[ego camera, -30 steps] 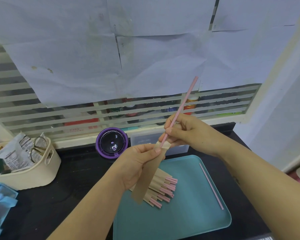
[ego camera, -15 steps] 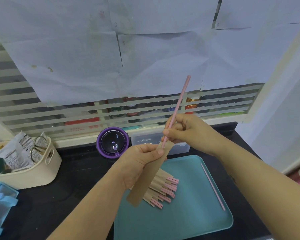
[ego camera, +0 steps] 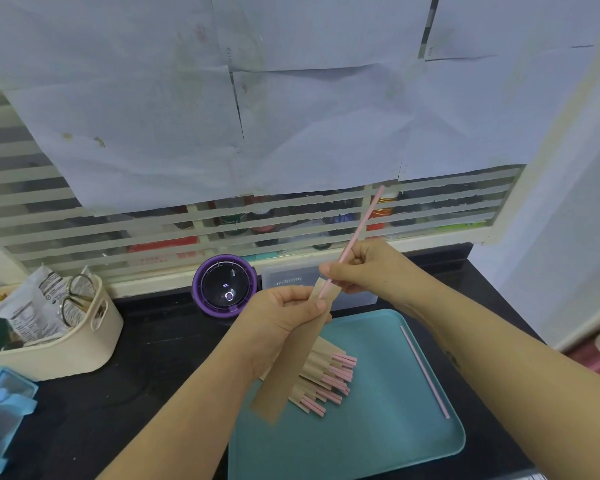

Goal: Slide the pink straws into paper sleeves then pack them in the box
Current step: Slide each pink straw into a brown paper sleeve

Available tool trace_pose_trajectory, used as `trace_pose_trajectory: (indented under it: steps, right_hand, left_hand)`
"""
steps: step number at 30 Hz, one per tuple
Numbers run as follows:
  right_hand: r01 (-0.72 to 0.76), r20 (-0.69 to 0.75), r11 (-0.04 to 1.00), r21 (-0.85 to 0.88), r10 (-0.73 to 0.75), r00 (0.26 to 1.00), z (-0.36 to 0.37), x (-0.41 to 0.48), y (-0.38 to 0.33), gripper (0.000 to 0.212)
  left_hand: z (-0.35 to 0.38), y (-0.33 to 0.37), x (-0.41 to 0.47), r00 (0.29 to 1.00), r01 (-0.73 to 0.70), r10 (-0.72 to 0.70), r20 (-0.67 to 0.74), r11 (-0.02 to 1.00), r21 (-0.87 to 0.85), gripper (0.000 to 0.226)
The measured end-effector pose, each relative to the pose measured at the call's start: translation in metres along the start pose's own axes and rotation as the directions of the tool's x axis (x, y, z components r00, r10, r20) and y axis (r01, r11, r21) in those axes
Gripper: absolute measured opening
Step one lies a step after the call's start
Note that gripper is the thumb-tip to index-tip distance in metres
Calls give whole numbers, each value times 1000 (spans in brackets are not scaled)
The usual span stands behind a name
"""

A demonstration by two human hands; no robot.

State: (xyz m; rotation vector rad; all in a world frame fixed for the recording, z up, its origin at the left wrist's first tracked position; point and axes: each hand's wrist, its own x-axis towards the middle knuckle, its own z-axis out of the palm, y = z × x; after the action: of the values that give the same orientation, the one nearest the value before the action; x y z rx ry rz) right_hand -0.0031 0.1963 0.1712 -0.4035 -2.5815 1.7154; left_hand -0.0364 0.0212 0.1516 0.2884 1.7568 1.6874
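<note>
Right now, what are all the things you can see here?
held straw: one, pink, tip at the sleeve's top
paper sleeve: one, brown, above the tray
sleeved straws: pile, too overlapped to count, brown with pink ends, on the tray
loose straw: one, pink, tray's right side
tray: one, teal, on the black counter
clear box: one, see-through, behind the tray
round gadget: one, purple and black, counter's back
basket: one, cream, left, holding scissors and a packet
paper sheets: several, white, over the window
left hand: one, pinches the paper sleeve
right hand: one, pinches the held straw
</note>
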Motion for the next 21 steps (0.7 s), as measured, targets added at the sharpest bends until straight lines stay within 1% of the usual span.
trace_pose_trajectory:
  steps: [2,6,7,9,11,12,13,17,21]
  right_hand:
    - [-3,0,999,-35,3,1000,1,0,0,27]
    - [-7,25,996,-86,9,1000,-1,0,-5,20]
    - [-15,54,995,-102,21,998,-4,0,-7,19]
    - [-42,168,993,-114,61,984,-9,1,-12,16]
    - [-39,283,991,-126,74,956,-14,1,-16,9]
    - [-27,319,991,-132,68,945,-16,1,-19,6]
    - [-14,347,991,-130,59,936,-18,1,-20,4]
    - [-14,461,996,-85,52,886,-26,3,-25,8]
    - [-59,497,996,-73,88,863,-27,5,-30,7]
  left_hand:
    - [0,-1,-1,1000,-15,15,-14,1000,8,19]
    - [2,-3,-2,997,-71,73,-25,994,89,20]
    - [3,-3,-2,996,-85,89,-23,990,113,19]
    - [6,-4,-3,995,-101,103,-5,987,126,15]
    - [7,-4,-5,995,-95,93,20,991,90,12]
    - [7,-4,-6,996,-90,89,26,993,72,12]
    - [7,-3,-7,996,-87,86,29,995,58,13]
    - [8,-1,-8,997,-66,67,45,998,-22,22]
    - [8,-1,-8,996,-47,46,79,999,5,31]
